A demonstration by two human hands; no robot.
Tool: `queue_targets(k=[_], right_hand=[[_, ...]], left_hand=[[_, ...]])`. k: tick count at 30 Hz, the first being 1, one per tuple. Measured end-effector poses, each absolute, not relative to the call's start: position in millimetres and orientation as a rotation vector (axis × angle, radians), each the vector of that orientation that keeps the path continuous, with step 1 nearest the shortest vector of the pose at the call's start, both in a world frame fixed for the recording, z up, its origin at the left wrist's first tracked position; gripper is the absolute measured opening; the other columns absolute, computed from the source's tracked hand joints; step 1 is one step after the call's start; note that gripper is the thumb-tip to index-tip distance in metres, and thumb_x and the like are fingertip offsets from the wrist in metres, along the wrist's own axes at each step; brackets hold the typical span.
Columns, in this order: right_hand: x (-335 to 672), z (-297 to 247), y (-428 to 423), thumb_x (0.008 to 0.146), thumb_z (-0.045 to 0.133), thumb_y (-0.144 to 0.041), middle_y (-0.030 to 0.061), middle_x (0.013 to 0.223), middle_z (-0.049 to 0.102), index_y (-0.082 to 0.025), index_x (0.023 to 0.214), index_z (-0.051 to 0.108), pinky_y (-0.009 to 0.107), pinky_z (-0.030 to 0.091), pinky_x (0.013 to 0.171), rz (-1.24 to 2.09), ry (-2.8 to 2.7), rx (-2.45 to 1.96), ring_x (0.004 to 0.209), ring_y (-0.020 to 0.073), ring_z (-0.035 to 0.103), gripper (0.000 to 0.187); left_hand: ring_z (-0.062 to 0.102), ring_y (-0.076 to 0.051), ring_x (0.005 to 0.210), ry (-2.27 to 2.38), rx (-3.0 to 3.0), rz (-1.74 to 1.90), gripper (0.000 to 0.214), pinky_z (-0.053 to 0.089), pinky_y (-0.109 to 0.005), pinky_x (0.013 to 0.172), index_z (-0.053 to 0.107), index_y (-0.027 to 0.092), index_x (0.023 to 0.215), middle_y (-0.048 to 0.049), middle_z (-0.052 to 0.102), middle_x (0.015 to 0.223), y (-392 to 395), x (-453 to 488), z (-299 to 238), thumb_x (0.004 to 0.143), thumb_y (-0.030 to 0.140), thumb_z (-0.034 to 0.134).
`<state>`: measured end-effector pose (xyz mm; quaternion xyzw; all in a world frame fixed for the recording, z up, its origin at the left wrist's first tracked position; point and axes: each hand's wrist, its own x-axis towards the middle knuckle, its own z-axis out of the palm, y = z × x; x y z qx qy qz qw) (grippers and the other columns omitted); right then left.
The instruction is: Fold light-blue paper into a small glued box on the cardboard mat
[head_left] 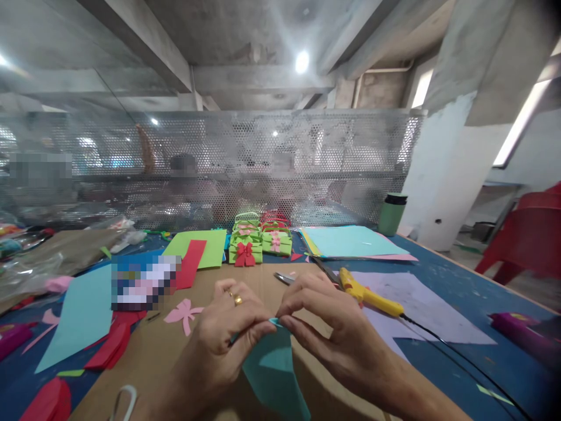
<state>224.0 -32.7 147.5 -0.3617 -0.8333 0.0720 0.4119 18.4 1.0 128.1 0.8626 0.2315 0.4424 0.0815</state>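
Note:
Between my two hands is a light blue sheet of craft paper (pixel 274 368), its top edge curled or folded over and its lower part hanging down. My left hand (pixel 225 327), with gold rings on it, pinches the top edge from the left. From the right, my right hand (pixel 326 318) pinches the same edge with thumb and fingertips. Beneath them lies a brown cardboard sheet (pixel 170 356). A pink paper bow (pixel 184 316) rests on it left of my left hand. Scissors (pixel 284 278) lie partly hidden behind my right hand.
A yellow hot glue gun (pixel 370 298) with a black cord lies on lilac paper (pixel 438 310) at right. Small green paper bags (pixel 245 242) stand at the back. A green bottle (pixel 392 214) stands by a perforated metal screen (pixel 263 175). Red paper pieces (pixel 109 348) lie left.

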Motion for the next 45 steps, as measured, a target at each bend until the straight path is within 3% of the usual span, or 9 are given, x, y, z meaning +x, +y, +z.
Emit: queue_targets(k=[4,20,37,41,45], right_hand=[[224,149,-34,0.098,0.054,-0.026,-0.0001,0.088,0.060,-0.023,0.092,0.062,0.034,0.040,0.079,0.262,-2.075,-0.918,0.084,0.0155,0.054,0.011],[215,144,-32,0.090,0.059,-0.013,0.0033,0.081,0.059,-0.021,0.091,0.068,0.033,0.042,0.069,0.061,-2.018,-0.845,0.079,0.0182,0.054,0.013],[214,145,-36,0.094,0.055,-0.020,0.0022,0.083,0.060,-0.021,0.083,0.056,0.032,0.045,0.070,0.071,-1.948,-0.912,0.081,0.0172,0.055,0.011],[218,150,-39,0.098,0.050,-0.025,0.0029,0.091,0.063,-0.023,0.094,0.061,0.032,0.048,0.076,0.086,-1.905,-0.969,0.087,0.0179,0.059,0.012],[216,150,-40,0.095,0.057,-0.025,0.0032,0.099,0.063,-0.024,0.103,0.063,0.033,0.047,0.081,0.125,-1.985,-0.920,0.096,0.0187,0.058,0.011]], left_hand=[[0.059,-0.015,0.076,0.699,2.601,1.352,0.017,0.041,-0.032,0.080,0.065,0.022,0.081,0.0027,0.068,0.077,0,19,129,0.096,0.023,0.056],[0.057,-0.015,0.072,0.725,2.718,1.508,0.017,0.042,-0.030,0.076,0.067,0.022,0.092,0.0019,0.067,0.077,-2,21,136,0.093,0.012,0.053],[0.057,-0.016,0.080,0.694,2.654,1.435,0.017,0.038,-0.033,0.080,0.065,0.021,0.093,0.0010,0.063,0.079,-7,18,134,0.092,0.010,0.052],[0.057,-0.015,0.075,0.675,2.585,1.504,0.017,0.039,-0.033,0.080,0.065,0.021,0.093,0.0008,0.064,0.079,-6,19,134,0.092,0.010,0.052],[0.058,-0.015,0.074,0.681,2.523,1.557,0.015,0.039,-0.034,0.080,0.065,0.021,0.094,0.0007,0.065,0.079,-6,21,134,0.093,0.011,0.054]])
